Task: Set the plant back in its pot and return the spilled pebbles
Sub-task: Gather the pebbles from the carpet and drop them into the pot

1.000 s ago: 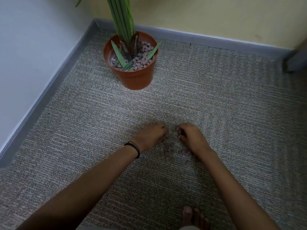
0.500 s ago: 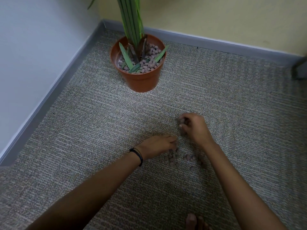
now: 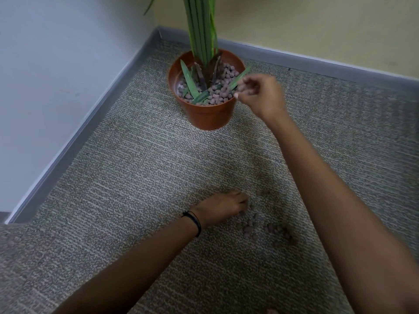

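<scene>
An orange pot (image 3: 205, 114) stands upright on the carpet near the corner, with the green plant (image 3: 201, 30) upright in it and brownish pebbles around the stem. My right hand (image 3: 260, 94) hovers at the pot's right rim, fingers curled around a few pebbles. My left hand (image 3: 223, 208), with a black band at the wrist, rests palm down on the carpet, its fingertips touching the spilled pebbles (image 3: 267, 227). Those loose pebbles lie scattered just to its right.
Grey patterned carpet (image 3: 136, 166) covers the floor. A grey baseboard (image 3: 74, 141) runs along the white wall at left and the yellow wall behind the pot. A toe shows at the bottom edge (image 3: 271, 311).
My right hand rose from the spilled pile and travelled up to the pot's rim with pebbles in it. My left hand stayed at the pile. The view shifted closer to the pot.
</scene>
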A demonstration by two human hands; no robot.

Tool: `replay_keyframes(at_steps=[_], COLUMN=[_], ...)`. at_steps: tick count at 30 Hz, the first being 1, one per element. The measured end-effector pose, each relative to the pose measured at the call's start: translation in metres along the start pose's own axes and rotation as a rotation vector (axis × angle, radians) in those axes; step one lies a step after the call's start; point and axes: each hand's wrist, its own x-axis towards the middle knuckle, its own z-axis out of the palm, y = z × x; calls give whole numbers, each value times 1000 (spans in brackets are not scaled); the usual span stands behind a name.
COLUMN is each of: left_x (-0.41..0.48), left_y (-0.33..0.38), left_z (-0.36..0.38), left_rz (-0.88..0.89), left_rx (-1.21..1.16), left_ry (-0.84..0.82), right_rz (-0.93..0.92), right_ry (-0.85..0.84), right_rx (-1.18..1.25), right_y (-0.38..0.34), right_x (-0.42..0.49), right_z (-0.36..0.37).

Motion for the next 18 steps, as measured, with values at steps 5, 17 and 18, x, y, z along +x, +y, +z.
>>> replay_keyframes(at_steps=[5,17,18], left_x=[-2,-1,2], left_y=[-6,-67,-74], left_z=[0,-99,-114], left_rz=[-6,-479,-519], left_rx=[-95,-337,-350], left_ry=[3,694,798], right_rz=[-48,3,20], right_ry=[-42,52,34], right_rx=[-57,-101,-109], right_y=[-5,75,83], right_x=[24,-34,-42], right_z=[14,-13,-14])
